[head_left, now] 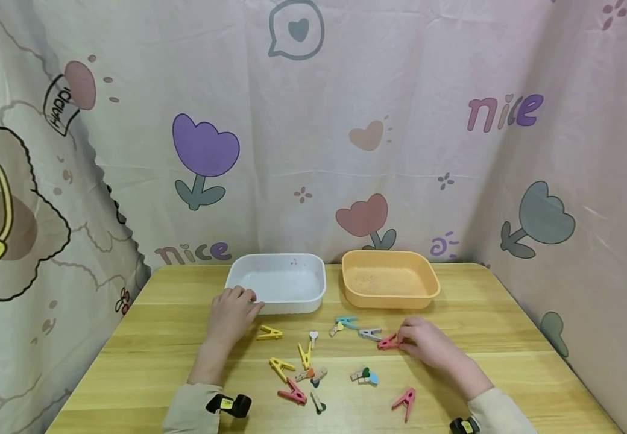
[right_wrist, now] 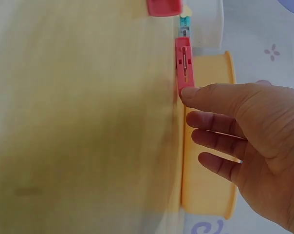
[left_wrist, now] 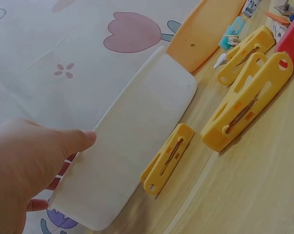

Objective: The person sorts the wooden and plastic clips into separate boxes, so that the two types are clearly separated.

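Right hand (head_left: 427, 343) pinches a pink clothespin (head_left: 387, 343) lying on the wooden table (head_left: 509, 325); left hand (head_left: 232, 313), fingers loosely curled and holding nothing, touches the white tray (head_left: 278, 283).

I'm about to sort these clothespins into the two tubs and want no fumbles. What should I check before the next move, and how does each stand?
1. Right hand on a pin: ok, fingertips touch the pink clothespin; a closed pinch cannot be told.
2. Pink clothespin lifted: not ok, it lies on the table.
3. Orange tub free to receive: ok, no pins inside.
4. White tub steadied: ok, left hand rests at its front edge.
5. Left hand free: ok, holds nothing; yellow clothespin lies beside it.
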`<action>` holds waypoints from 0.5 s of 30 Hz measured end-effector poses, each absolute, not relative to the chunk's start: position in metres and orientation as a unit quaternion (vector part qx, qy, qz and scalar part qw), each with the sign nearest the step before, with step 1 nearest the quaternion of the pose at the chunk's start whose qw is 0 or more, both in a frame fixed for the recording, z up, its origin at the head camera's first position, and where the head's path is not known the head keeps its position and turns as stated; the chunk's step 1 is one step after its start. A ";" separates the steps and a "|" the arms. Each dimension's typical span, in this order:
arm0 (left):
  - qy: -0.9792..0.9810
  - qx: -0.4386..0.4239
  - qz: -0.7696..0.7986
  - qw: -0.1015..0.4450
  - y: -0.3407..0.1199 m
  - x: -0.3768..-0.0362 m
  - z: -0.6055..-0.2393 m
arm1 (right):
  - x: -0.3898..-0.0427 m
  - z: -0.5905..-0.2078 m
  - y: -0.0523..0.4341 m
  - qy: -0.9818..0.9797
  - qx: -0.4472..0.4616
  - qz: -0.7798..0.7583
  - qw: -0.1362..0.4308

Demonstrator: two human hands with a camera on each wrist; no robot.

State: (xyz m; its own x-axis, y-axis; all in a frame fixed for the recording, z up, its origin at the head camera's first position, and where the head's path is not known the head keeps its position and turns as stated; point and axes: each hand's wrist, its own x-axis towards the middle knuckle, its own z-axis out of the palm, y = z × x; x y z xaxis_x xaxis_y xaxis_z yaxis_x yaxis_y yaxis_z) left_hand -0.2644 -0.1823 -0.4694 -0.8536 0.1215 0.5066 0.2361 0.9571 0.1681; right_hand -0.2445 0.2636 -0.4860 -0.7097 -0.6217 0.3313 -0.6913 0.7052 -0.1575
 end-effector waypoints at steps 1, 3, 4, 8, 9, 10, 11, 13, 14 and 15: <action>-0.956 -0.093 -0.112 0.256 -0.182 -0.264 -0.469 | -0.245 -0.485 0.263 -0.913 0.362 0.134 0.130; -0.956 -0.093 -0.110 0.256 -0.182 -0.264 -0.469 | -0.246 -0.481 0.261 -0.912 0.367 0.129 0.134; -0.956 -0.093 -0.110 0.255 -0.182 -0.264 -0.468 | -0.247 -0.479 0.261 -0.911 0.368 0.125 0.138; -0.958 -0.091 -0.107 0.250 -0.182 -0.265 -0.468 | -0.249 -0.471 0.256 -0.910 0.369 0.118 0.148; -0.958 -0.091 -0.106 0.249 -0.181 -0.265 -0.468 | -0.249 -0.468 0.255 -0.910 0.369 0.117 0.149; -0.959 -0.090 -0.106 0.248 -0.182 -0.265 -0.468 | -0.250 -0.466 0.253 -0.909 0.371 0.116 0.151; -0.959 -0.089 -0.107 0.246 -0.181 -0.265 -0.468 | -0.250 -0.463 0.252 -0.909 0.371 0.113 0.151; -0.959 -0.088 -0.107 0.247 -0.182 -0.265 -0.468 | -0.252 -0.458 0.249 -0.910 0.371 0.111 0.149; -0.959 -0.088 -0.107 0.247 -0.181 -0.265 -0.468 | -0.253 -0.456 0.248 -0.911 0.371 0.110 0.147; -0.959 -0.088 -0.107 0.248 -0.181 -0.264 -0.468 | -0.254 -0.454 0.246 -0.912 0.367 0.107 0.146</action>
